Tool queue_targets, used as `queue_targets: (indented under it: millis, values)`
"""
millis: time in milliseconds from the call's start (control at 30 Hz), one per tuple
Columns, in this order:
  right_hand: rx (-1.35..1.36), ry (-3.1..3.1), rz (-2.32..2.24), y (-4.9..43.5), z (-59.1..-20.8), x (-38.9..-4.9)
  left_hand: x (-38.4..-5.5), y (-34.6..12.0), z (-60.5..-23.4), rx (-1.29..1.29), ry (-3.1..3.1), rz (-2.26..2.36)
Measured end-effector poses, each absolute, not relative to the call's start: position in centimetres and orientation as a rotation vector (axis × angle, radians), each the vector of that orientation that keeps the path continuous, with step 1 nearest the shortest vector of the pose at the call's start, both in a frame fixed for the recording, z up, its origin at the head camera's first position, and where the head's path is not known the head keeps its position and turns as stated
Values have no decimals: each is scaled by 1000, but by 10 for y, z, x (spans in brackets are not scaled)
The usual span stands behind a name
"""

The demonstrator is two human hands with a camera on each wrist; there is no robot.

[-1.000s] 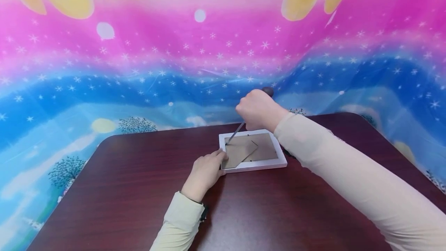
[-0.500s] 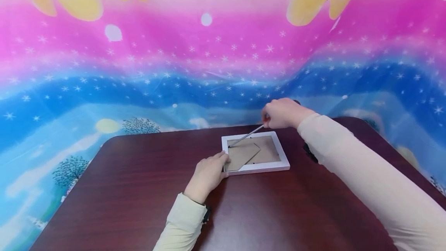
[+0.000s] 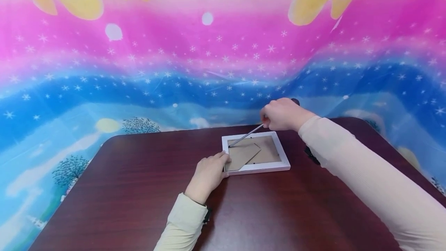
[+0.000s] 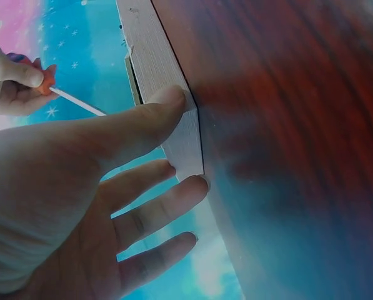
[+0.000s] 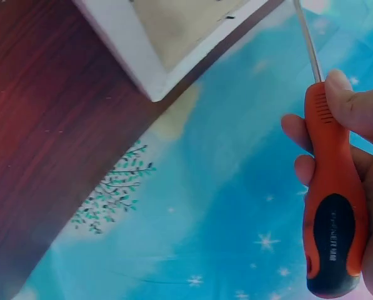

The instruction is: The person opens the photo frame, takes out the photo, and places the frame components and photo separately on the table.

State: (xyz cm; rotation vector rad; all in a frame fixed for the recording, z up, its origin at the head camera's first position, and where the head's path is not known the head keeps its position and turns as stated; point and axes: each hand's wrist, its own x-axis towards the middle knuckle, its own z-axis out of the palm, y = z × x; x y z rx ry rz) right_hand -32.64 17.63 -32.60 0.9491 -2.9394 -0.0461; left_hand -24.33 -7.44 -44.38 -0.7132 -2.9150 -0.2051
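Head cam: L hand (image 3: pixel 208 169) pinches near-L corner of white rectangular wood-grain frame (image 3: pixel 265 168), flat on dark red-brown wood-look table (image 3: pixel 139 189), flat brown backing board (image 3: pixel 268 150) facing up. R hand (image 3: pixel 283 113) grips orange-and-black-handled, silver-shafted metal screwdriver (image 3: pixel 245 136), slanting down to frame's L inner edge.

L wrist cam: thumb on frame's side wall, other fingers (image 4: pixel 167 209) spread apart past corner.

R wrist cam: fingers curled round handle (image 5: pixel 333 162), thumb up by shaft; blue snowflake-print backdrop (image 5: pixel 236 219) beyond table.
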Motion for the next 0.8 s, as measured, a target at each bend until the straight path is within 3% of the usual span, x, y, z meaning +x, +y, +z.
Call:
queue_targets:
  millis: [467,800]
  values:
    - [847,-3064,62,183,-328,-334,-242,-77,-446,-732,-2908,-248]
    - [918,-2977,-40,172,-325,-332,-243,-78,-443,-736,-2899,-297]
